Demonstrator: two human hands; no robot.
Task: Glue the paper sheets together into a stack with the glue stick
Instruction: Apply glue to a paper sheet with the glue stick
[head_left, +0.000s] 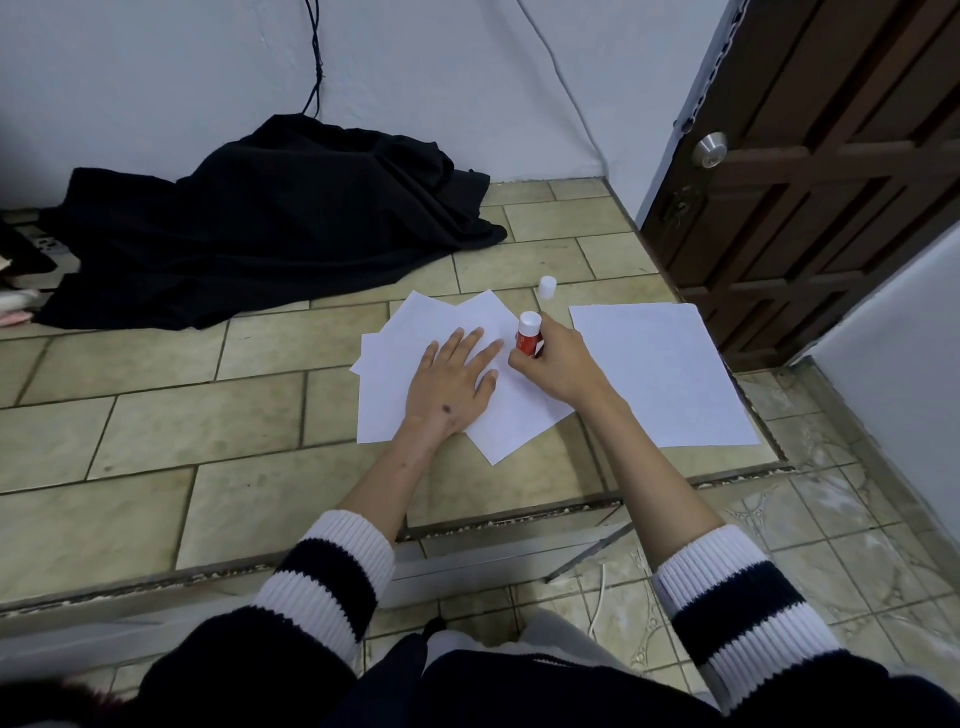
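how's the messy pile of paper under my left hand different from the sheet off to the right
The fanned pile of sheets holds several overlapping pages turned at different angles; the single sheet lies alone. The left hand presses flat on the pile, while nothing touches the single sheet. The right hand holds the glue stick over the pile, not the single sheet. Both are plain white paper on the tiled surface.

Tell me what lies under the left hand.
The left hand rests flat on a fanned pile of white paper sheets on the tiled floor. Several overlapping sheet edges show around it; how many sheets lie beneath the palm is hidden.
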